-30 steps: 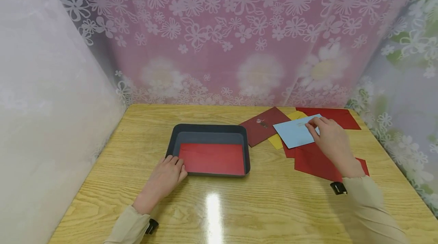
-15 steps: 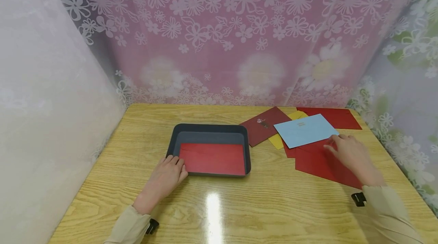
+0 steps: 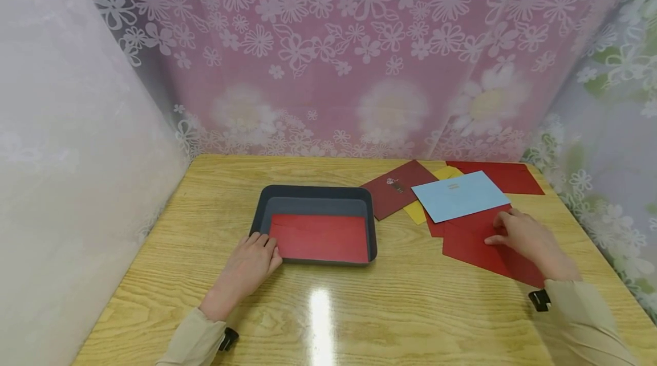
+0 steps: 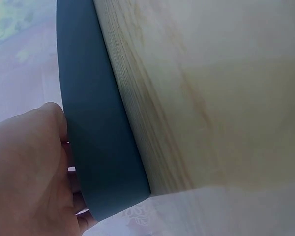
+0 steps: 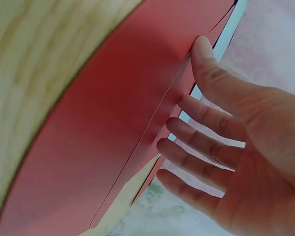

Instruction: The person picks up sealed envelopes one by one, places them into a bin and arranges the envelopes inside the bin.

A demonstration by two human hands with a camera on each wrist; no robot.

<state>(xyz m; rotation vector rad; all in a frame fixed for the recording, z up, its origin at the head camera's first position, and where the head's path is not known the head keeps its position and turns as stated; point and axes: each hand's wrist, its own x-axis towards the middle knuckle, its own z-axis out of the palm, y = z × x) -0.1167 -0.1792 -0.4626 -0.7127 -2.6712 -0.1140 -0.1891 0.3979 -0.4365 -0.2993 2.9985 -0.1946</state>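
Note:
My left hand [image 3: 250, 257] grips the near left corner of a dark grey baking tray [image 3: 313, 191], with the fingers over its rim. In the left wrist view the hand [image 4: 29, 172] lies against the tray's wall [image 4: 101, 128]. A red envelope [image 3: 318, 238] lies flat inside the tray. On the right, my right hand [image 3: 528, 240] is at a larger red envelope [image 3: 472, 243] on the table. In the right wrist view its fingers are spread and bent a little, the thumb at the flap edge of the red envelope [image 5: 98, 103]; whether every fingertip touches is unclear.
A light blue envelope [image 3: 462, 198] overlaps the red one. Around it lie a maroon envelope [image 3: 397, 189] with a small print, a yellow envelope [image 3: 414, 213] and another red envelope [image 3: 513, 177]. Floral curtains [image 3: 328, 69] enclose the wooden table [image 3: 390, 309].
My right hand has left the light blue envelope and moved right and nearer, onto the red one. My left hand and the tray have stayed put.

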